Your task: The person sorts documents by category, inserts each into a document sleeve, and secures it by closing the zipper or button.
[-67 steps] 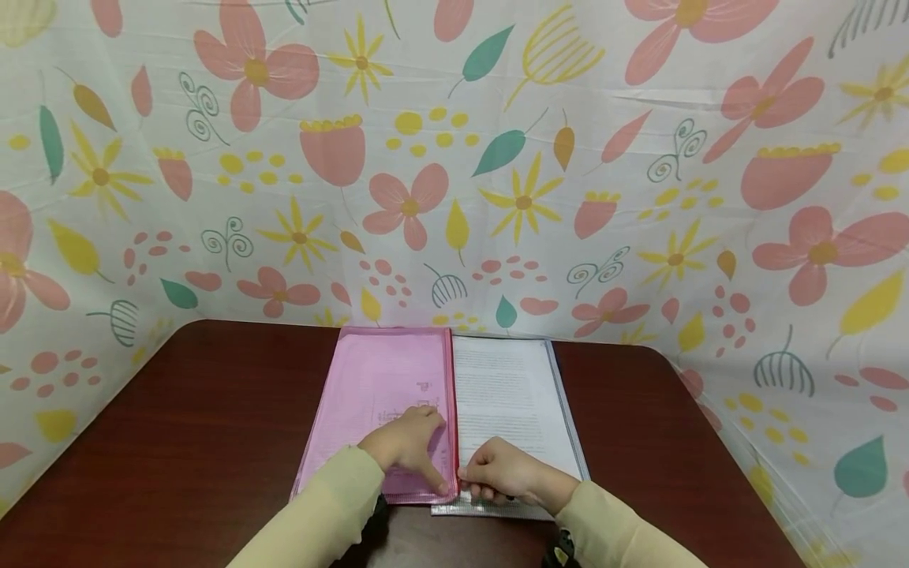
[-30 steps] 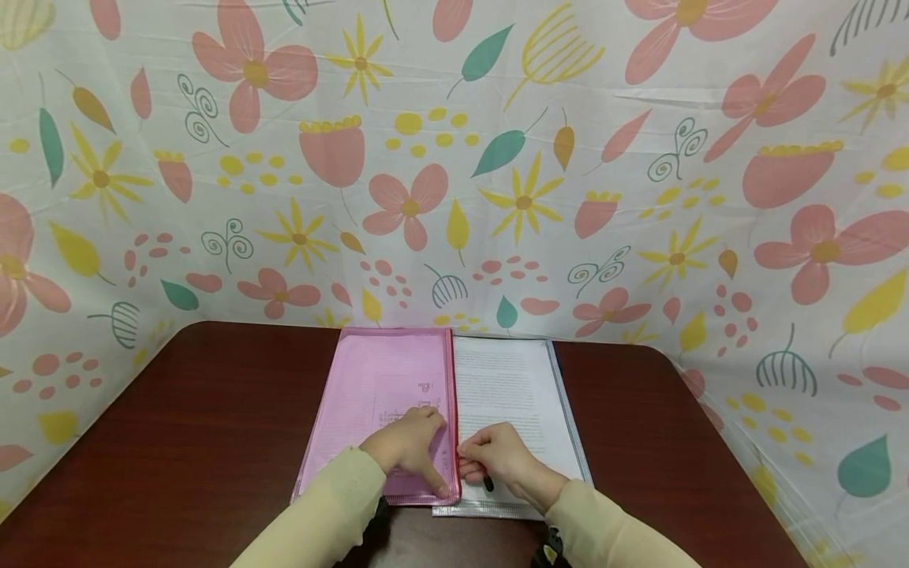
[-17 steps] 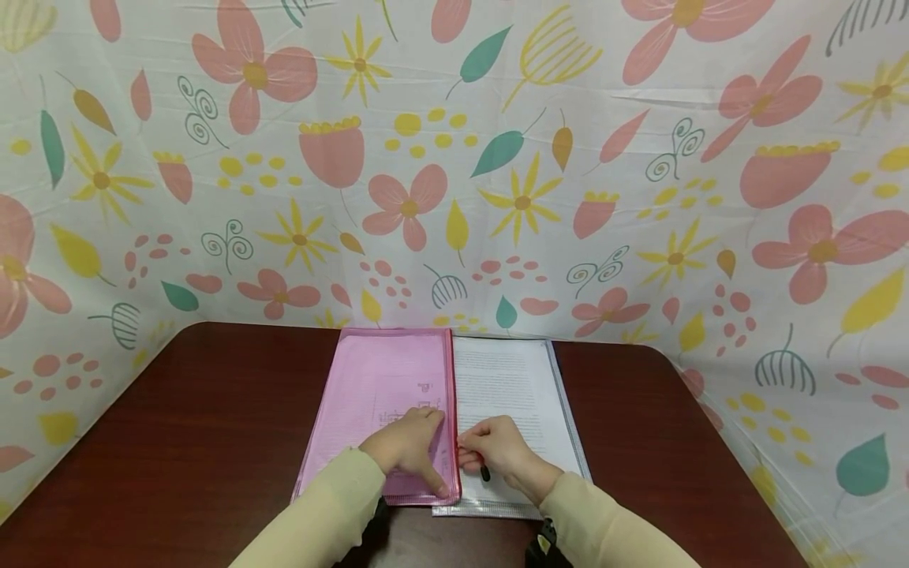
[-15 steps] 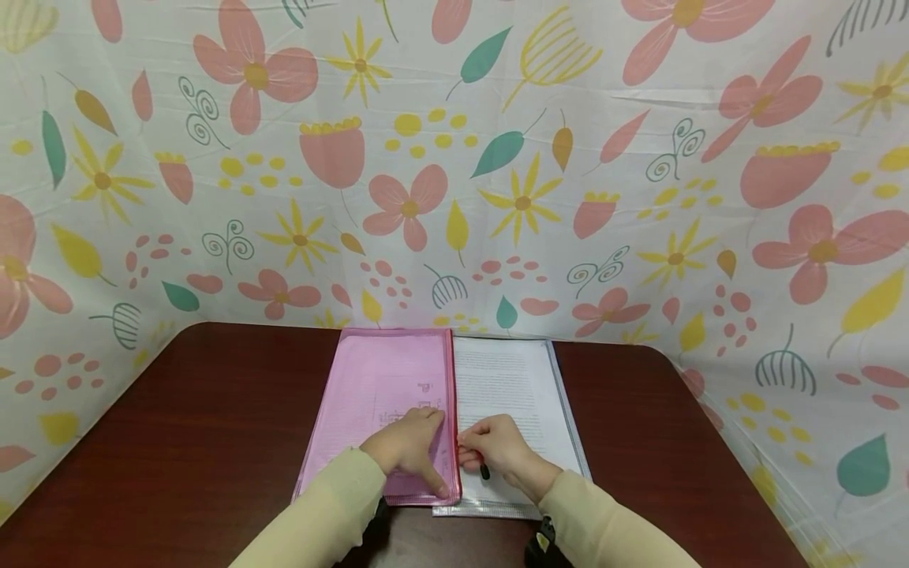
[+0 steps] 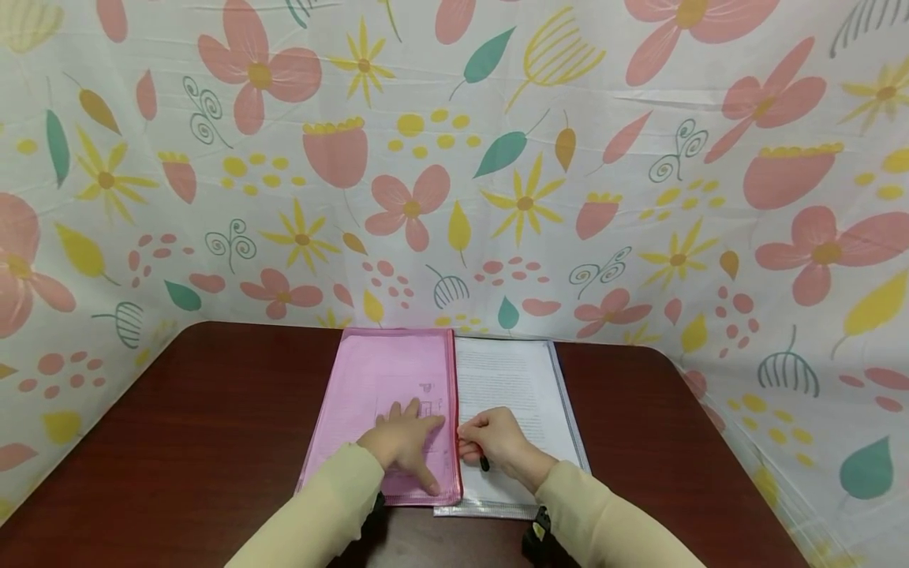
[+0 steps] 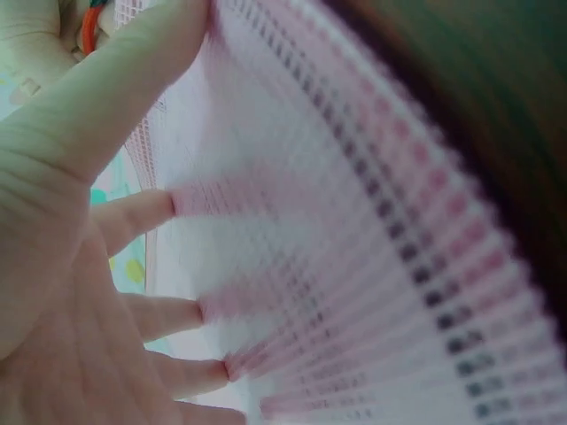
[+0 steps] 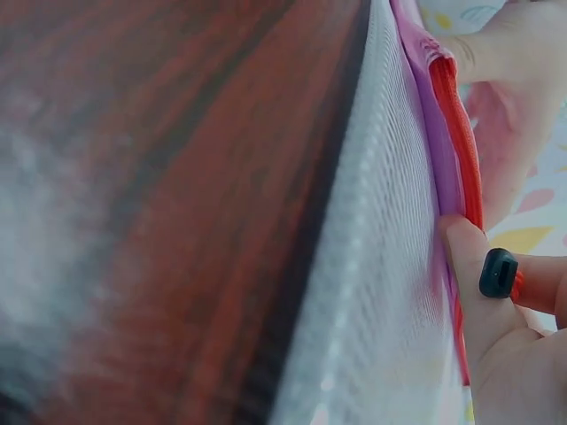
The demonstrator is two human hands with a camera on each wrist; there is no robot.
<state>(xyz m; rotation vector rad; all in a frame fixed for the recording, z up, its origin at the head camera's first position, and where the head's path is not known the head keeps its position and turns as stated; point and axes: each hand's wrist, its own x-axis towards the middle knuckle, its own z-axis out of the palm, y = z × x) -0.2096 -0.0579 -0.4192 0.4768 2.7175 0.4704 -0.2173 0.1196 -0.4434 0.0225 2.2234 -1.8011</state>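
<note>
A pink mesh zip document bag (image 5: 394,363) lies flat, a printed sheet showing through it. Along its right edge runs a red zipper (image 5: 455,386). My left hand (image 5: 405,442) rests on the bag's lower right part with fingers spread; in the left wrist view its fingertips press the mesh. At the zipper, my right hand (image 5: 500,442) pinches the zipper pull, whose black tab (image 7: 499,273) hangs on a red cord beside the fingers. The slider itself is hidden by the fingertips. Partly under the pink bag lies a clear document bag (image 5: 500,379) with a printed page.
Both bags lie on a dark reddish-brown table (image 5: 234,410) with rounded far corners. A white curtain (image 5: 454,158) with flowers and leaves hangs behind its far edge.
My right hand has moved away from the table's near edge, along the zipper, still pinching the pull. My left hand's fingers have spread wider on the pink bag. The bags have stayed in place.
</note>
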